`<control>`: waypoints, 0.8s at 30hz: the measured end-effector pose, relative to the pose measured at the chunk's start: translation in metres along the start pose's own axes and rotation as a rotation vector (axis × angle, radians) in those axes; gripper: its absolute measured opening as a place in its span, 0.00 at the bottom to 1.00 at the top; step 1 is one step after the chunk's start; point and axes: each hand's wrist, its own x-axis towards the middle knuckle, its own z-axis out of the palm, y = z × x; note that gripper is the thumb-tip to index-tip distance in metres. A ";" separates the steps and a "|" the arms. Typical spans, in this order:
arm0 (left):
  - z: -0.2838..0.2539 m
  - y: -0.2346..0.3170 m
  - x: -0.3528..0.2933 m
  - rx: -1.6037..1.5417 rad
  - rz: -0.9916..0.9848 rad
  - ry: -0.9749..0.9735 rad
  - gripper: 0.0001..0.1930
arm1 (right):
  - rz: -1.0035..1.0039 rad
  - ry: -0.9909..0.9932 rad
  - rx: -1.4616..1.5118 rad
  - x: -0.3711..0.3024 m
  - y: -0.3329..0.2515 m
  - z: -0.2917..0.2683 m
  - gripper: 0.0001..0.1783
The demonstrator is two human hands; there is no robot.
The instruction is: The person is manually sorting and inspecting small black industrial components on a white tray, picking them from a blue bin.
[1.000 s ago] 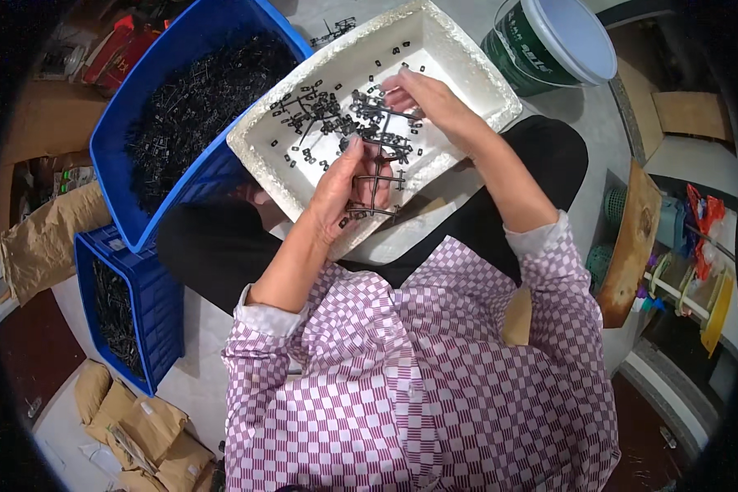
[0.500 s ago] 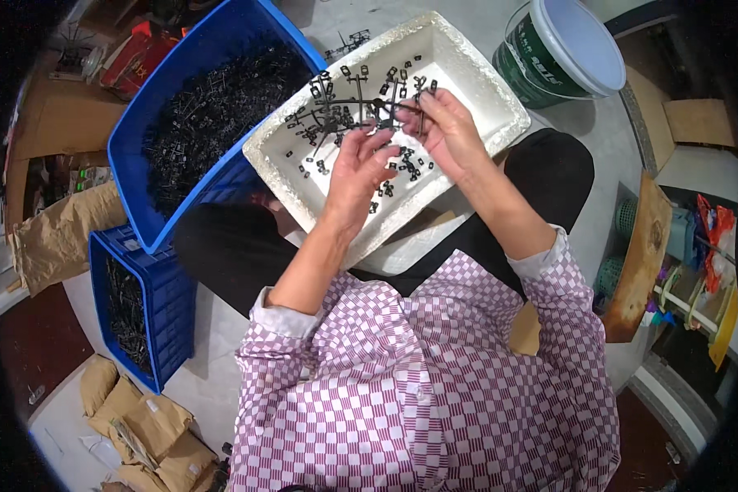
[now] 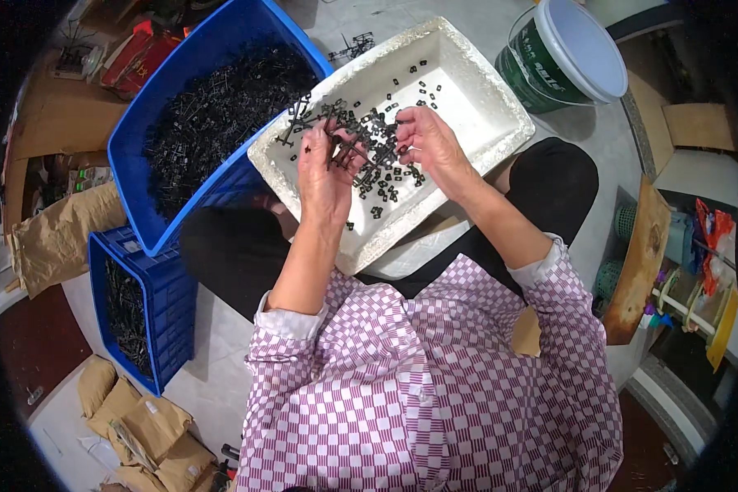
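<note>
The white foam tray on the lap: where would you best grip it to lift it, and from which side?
Take the white foam tray by its two long rims, one hand each side, coming from above. It is a wide, shallow box lying tilted across the lap, with loose black plastic pieces inside, so a one-sided grip would probably tip them out. Both the left hand and right hand are busy now.

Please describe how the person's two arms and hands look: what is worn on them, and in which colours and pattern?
Both hands, the left hand and the right hand, are bare: no gloves. The forearms are uncovered. The sleeves of a purple-and-white checked shirt are pushed up toward the elbows, with paler cuffs.
</note>
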 end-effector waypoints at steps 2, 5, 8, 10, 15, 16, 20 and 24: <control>0.000 -0.001 -0.002 0.031 -0.017 0.009 0.14 | 0.006 0.009 -0.028 -0.001 -0.006 0.002 0.15; 0.001 -0.006 -0.003 0.082 -0.035 0.001 0.14 | 0.008 0.023 -0.322 -0.002 -0.009 0.015 0.13; 0.006 -0.010 -0.005 0.096 -0.054 -0.033 0.14 | -0.189 0.097 -0.557 0.005 0.004 0.018 0.12; 0.010 -0.011 -0.007 0.103 -0.064 -0.049 0.14 | -0.286 0.134 -0.674 0.010 0.012 0.018 0.12; 0.016 -0.013 -0.006 -0.095 -0.126 -0.082 0.14 | -0.357 0.202 -0.578 0.015 0.015 0.018 0.13; 0.015 -0.015 -0.005 -0.136 -0.147 -0.107 0.14 | -0.290 0.204 -0.543 0.014 0.012 0.018 0.13; 0.017 -0.021 -0.001 -0.154 -0.177 -0.115 0.13 | -0.231 0.172 -0.514 0.026 0.023 0.007 0.11; 0.018 -0.028 -0.002 -0.059 -0.167 -0.075 0.13 | -0.409 0.148 -0.761 0.030 0.026 0.003 0.10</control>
